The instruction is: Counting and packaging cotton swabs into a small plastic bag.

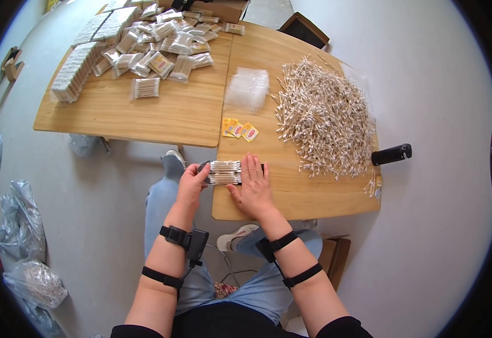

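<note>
Nearest: two rows of cotton swabs (224, 166) on a dark holder (204, 168), near-left corner of the right-hand counter (313, 203) section. Holder's left end looks to overhang the edge, which would give a thumb room.

Left hand (187, 183): fingers closed in a pinch on that left end, probably to steady it. Right hand (255, 190): fingers straight, nearly together, thumb spread, nothing pinched. Lies flat over the rows' right end, likely holding the swabs level; can't tell how hard it presses.

Just beyond: yellow cards (249, 132), overlapped, presumably for easy single pickup. Right: big loose swab heap (325, 118), within right-hand reach; black cylinder (391, 154) at its right. Farther, left of the heap: clear plastic sleeves (247, 90), layered flat.

Far left section: one filled swab pack (145, 88) apart from a jumbled pack pile (181, 42). Neat pack rows (76, 73) line the left edge, likely saving room.
</note>
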